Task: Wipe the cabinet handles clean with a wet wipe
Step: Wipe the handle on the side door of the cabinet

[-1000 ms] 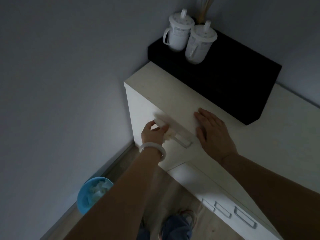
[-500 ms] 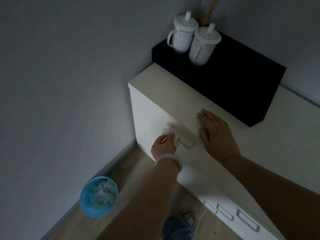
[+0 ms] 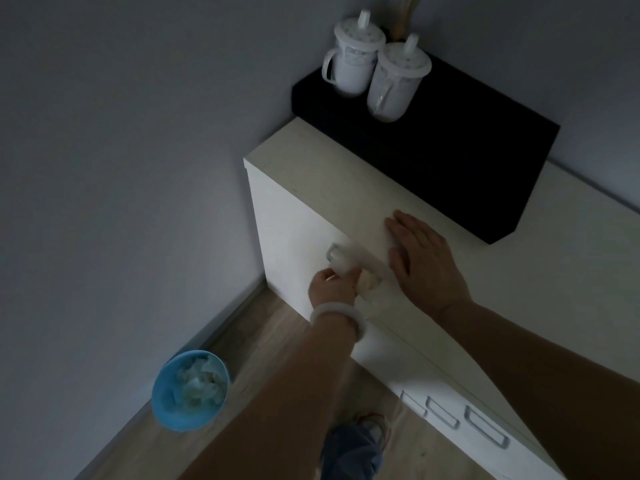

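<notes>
The left hand [image 3: 334,280], clenching the wet wipe [image 3: 367,281], has slid down the handle [image 3: 349,259]; blue bin [image 3: 189,390] holds crumpled wipes.

Left hand [image 3: 334,284]: I am reaching it forward and down, forearm bare, a pale bangle [image 3: 337,318] around my wrist, fingers curling closed around a crumpled wet wipe [image 3: 369,282]. Right hand [image 3: 424,259]: I am laying it flat, palm down, fingers together and extended, forearm bare and stretching in from the right.
</notes>
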